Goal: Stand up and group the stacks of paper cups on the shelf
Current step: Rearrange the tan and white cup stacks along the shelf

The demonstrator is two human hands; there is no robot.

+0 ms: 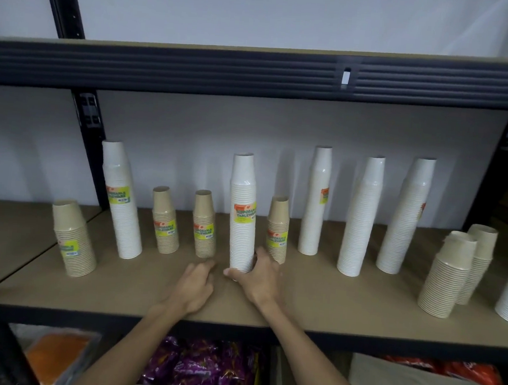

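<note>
Gripping the base of a tall white stack [243,212], the right hand [257,276] wraps thumb and fingers around its lowest cups, near the middle of the shelf [315,291]. That stack stands upright with a yellow-green label facing out. At nine o'clock from it, the left hand [195,285] lies palm down on the board, fingers loosely spread and holding nothing, its fingertips just short of the stack's foot.

Brown short stacks flank the held one: two at its ten o'clock [165,220] [204,224] and one [277,229] just beside it at three o'clock, partly behind the right hand's fingers. Farther out toward nine o'clock stand another tall white stack [121,200] and a squat brown stack [73,237] nearest the shelf's corner. Toward three o'clock rise three more tall white stacks [316,201] [360,216] [404,216], then two cream stacks [447,274] [478,264] touching one another (the front one hides part of the rear). Every stack in sight is upright.

Below the shelf sit purple packets [202,364] in a box.
</note>
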